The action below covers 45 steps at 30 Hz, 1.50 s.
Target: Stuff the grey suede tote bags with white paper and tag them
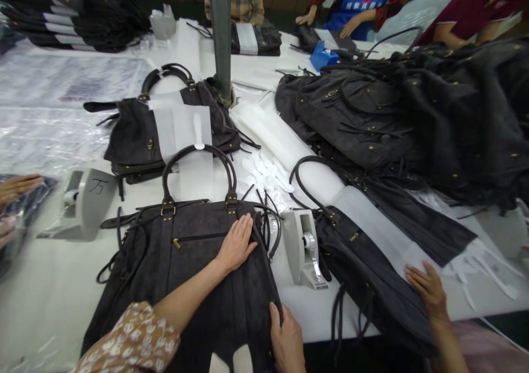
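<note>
A large black handbag [198, 268] lies in front of me, its two round handles [199, 148] pointing away and joined at the top by a white tag [198, 133]. My left hand [237, 243] rests flat on the bag's upper right, beside a handle strap, fingers stretched out. Lower down, my right hand [287, 337] grips the bag's right side edge, thumb on the near face; its other fingers are partly hidden. Two pale strips [242, 359] show at the bag's lower part. Thin black cords [266, 219] lie loose at its upper right corner.
Tape dispensers [303, 249] [85, 202] stand on both sides. Beyond lies a wrapped bag [132, 130]. Another person's hand [427, 287] touches a wrapped bag [372, 257] at right. White strips [264, 172], a metal post [222, 37] and piled bags [413, 114] lie farther back.
</note>
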Tool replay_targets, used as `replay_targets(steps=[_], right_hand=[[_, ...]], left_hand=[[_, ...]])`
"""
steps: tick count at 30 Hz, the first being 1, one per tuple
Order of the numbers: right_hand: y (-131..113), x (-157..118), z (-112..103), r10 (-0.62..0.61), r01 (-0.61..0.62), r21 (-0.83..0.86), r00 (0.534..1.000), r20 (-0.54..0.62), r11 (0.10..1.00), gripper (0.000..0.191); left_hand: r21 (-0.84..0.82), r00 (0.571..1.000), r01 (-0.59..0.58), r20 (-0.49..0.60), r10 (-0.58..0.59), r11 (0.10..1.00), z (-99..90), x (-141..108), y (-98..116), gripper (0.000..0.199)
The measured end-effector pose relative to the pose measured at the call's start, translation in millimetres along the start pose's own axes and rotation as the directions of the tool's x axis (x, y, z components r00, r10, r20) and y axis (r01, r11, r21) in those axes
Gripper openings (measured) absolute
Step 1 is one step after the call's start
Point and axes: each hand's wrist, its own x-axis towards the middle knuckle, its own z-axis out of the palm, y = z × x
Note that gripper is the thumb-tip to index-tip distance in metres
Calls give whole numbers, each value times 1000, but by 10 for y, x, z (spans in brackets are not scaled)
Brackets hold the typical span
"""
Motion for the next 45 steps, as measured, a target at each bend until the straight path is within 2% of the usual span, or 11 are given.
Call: replay_targets(steps=[4,8,12,15,19,24,29,34,38,41,45], right_hand=[[26,41,-120,-147,144,-36,985,-87,989,46],[-338,410,-355,-294,318,37,911,-290,947,44],[-890,1080,-456,-330,351,118,930,-165,929,41],[-1234,1399,-510,-447,448,-36,878,-171,893,41],[-1469,1467,-583,-494,462,-180,838,-233,868,38],[-1470,1549,-336,-421,419,-42,906,-48,907,33],[-1327,1717,34,-414,422,147,906,-86,895,35],[-1185,1806,138,-352,372,273,928,-123,887,38],[-1111,1912,98,-273,278,365,960,-65,888,43],[-1085,2002,47,-326,260,458,943,70,850,46],[-1129,2119,18,-355,284,383,926,128,879,44]], left_hand=[[44,995,57,77,-60,997,85,50,-35,75],[-72,997,60,63,-55,996,15,22,-22,66],[-295,952,295,7,-307,909,-160,124,69,54],[-459,872,469,105,-479,754,-279,308,131,51],[-524,845,519,195,-498,675,-363,455,159,42],[-594,768,571,142,-625,567,-374,398,205,40],[-647,885,396,79,-459,652,-336,220,53,39],[-526,972,220,46,-231,821,-113,-93,3,59],[-533,963,263,89,-255,804,72,-175,346,76],[-598,949,306,130,-288,741,91,-214,670,77],[-579,941,338,235,-244,742,114,-353,997,87]])
